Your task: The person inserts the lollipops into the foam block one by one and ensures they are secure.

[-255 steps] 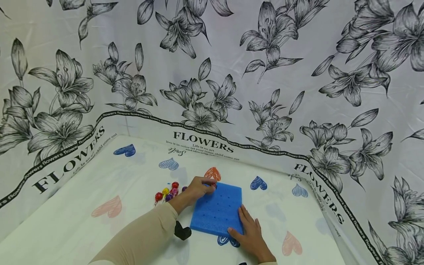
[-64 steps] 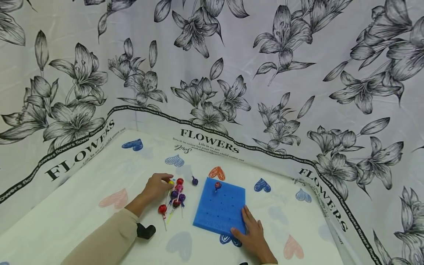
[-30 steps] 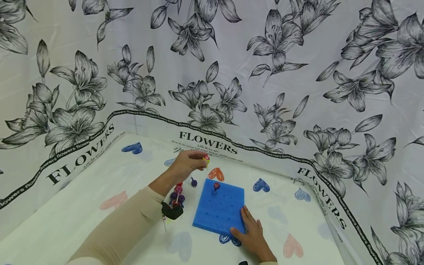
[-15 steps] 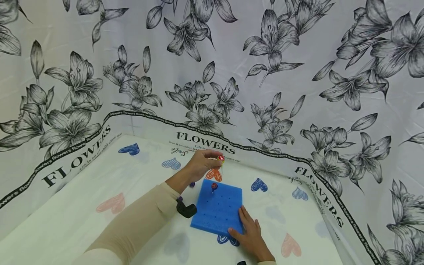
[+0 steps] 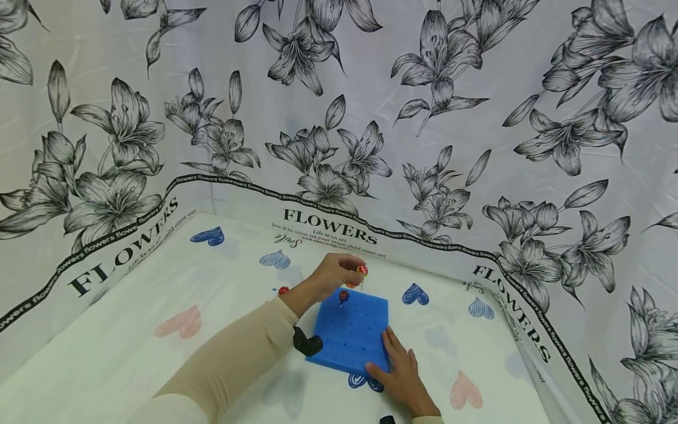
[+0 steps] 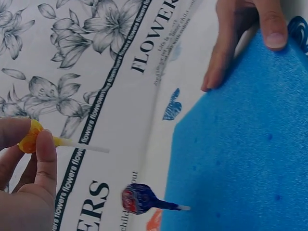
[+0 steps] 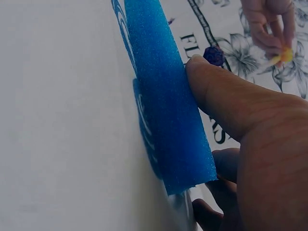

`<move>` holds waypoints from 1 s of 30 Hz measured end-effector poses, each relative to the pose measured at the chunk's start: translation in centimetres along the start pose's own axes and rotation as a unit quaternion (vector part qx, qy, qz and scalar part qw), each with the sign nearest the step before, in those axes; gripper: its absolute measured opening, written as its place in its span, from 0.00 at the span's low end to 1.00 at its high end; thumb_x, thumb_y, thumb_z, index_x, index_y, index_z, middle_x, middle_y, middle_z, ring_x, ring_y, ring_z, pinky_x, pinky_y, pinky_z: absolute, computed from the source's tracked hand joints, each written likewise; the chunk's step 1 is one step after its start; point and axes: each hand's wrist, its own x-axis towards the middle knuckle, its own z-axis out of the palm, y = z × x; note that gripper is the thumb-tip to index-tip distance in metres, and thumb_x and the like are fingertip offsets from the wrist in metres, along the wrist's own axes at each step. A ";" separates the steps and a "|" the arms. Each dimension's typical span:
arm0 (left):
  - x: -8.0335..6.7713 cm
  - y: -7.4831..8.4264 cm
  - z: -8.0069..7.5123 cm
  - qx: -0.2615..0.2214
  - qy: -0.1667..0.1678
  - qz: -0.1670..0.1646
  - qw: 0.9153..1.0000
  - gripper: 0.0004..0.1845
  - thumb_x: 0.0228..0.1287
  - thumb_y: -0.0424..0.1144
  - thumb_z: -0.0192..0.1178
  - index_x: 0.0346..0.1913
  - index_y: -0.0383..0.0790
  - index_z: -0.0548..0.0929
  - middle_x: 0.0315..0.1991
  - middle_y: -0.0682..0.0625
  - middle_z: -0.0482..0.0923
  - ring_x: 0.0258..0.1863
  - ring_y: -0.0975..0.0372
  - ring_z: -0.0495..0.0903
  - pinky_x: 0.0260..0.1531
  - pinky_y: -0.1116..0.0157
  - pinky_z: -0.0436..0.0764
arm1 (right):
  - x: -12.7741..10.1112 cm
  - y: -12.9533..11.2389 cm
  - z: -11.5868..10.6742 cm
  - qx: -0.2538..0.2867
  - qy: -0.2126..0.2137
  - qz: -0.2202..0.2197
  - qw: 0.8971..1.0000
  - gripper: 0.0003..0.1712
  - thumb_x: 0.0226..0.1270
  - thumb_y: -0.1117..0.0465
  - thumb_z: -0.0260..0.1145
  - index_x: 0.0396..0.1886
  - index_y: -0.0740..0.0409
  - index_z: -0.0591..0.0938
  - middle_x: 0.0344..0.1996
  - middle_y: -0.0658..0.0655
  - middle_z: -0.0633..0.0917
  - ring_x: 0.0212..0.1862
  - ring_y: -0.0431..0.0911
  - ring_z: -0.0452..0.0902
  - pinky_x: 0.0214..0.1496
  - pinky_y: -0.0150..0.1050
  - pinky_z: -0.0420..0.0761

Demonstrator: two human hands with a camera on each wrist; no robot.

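A lollipop (image 5: 362, 270) in a yellow and red wrapper is pinched between the thumb and fingers of my left hand (image 5: 332, 277), above the far edge of a blue foam block (image 5: 346, 347). Its white stick (image 6: 91, 147) shows bare in the left wrist view. Another lollipop (image 6: 136, 198), wrapped in red and dark blue, stands with its stick in the block near the far left corner. Small holes dot the block's top. My right hand (image 5: 404, 377) holds the near right corner, thumb on the block, fingers along its side.
A red lollipop (image 5: 283, 290) peeks out beside my left forearm, which hides the others lying there. Heart prints mark the white cloth (image 5: 424, 330) on the table. Behind it rises a flower-patterned curtain (image 5: 371, 76). A black wrist mount (image 5: 307, 341) hangs under my left wrist.
From the pile, my left hand took the yellow lollipop, carried it right over the block's far edge, then lowered it slightly. Earlier it let go of the lollipop standing in the foam. My right hand stayed put.
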 end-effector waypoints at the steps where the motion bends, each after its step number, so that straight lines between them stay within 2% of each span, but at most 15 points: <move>1: 0.0 -0.2 0.0 0.005 0.001 -0.004 1.000 0.16 0.59 0.25 0.65 0.51 0.33 0.82 0.42 0.43 0.81 0.41 0.55 0.82 0.45 0.58 0.80 | 0.0 0.0 0.0 0.000 0.000 0.001 1.000 0.58 0.57 0.28 0.60 0.75 0.62 0.56 0.74 0.61 0.54 0.72 0.63 0.48 0.66 0.67 0.37; 4: 0.0 -0.8 0.1 0.023 0.004 -0.015 1.000 0.15 0.58 0.25 0.65 0.50 0.34 0.83 0.41 0.44 0.81 0.40 0.55 0.82 0.44 0.58 0.80 | 0.0 0.1 0.0 0.000 -0.001 0.001 1.000 0.58 0.57 0.28 0.60 0.75 0.62 0.56 0.74 0.61 0.54 0.72 0.63 0.48 0.66 0.67 0.37; 8: 0.0 -1.4 0.3 0.078 0.014 -0.017 0.997 0.14 0.57 0.28 0.68 0.48 0.37 0.84 0.40 0.48 0.82 0.39 0.57 0.82 0.42 0.58 0.81 | 0.1 0.1 0.0 0.002 -0.003 0.001 1.000 0.58 0.57 0.28 0.60 0.75 0.62 0.56 0.74 0.61 0.54 0.72 0.63 0.48 0.66 0.67 0.37; 12: -0.1 -2.2 0.4 0.138 0.022 -0.013 0.990 0.14 0.57 0.32 0.69 0.48 0.41 0.85 0.39 0.51 0.82 0.39 0.58 0.81 0.43 0.57 0.80 | 0.1 0.2 0.0 0.003 -0.001 -0.001 1.000 0.58 0.57 0.28 0.60 0.75 0.62 0.56 0.74 0.61 0.54 0.72 0.63 0.48 0.66 0.67 0.37; 17: -0.1 -3.2 0.3 0.185 0.028 -0.008 0.982 0.15 0.58 0.36 0.69 0.49 0.43 0.85 0.39 0.54 0.81 0.39 0.59 0.80 0.41 0.59 0.80 | 0.0 0.1 0.0 0.007 0.000 -0.002 1.000 0.58 0.57 0.29 0.60 0.75 0.62 0.56 0.74 0.61 0.54 0.72 0.63 0.48 0.66 0.67 0.37; 25: 0.1 -4.3 0.2 0.193 0.042 -0.007 0.980 0.15 0.56 0.37 0.71 0.48 0.45 0.86 0.40 0.53 0.78 0.43 0.57 0.76 0.39 0.61 0.79 | -0.1 -0.1 -0.2 0.009 0.000 -0.001 1.000 0.57 0.57 0.29 0.61 0.75 0.62 0.56 0.74 0.61 0.54 0.72 0.63 0.48 0.66 0.67 0.37; 30: 0.2 -5.0 0.3 0.194 0.039 -0.012 0.980 0.15 0.56 0.35 0.71 0.48 0.42 0.86 0.39 0.53 0.79 0.42 0.57 0.76 0.38 0.60 0.79 | -0.1 0.0 -0.2 0.012 0.000 -0.005 1.000 0.56 0.59 0.31 0.61 0.75 0.63 0.56 0.74 0.61 0.54 0.72 0.63 0.47 0.66 0.67 0.36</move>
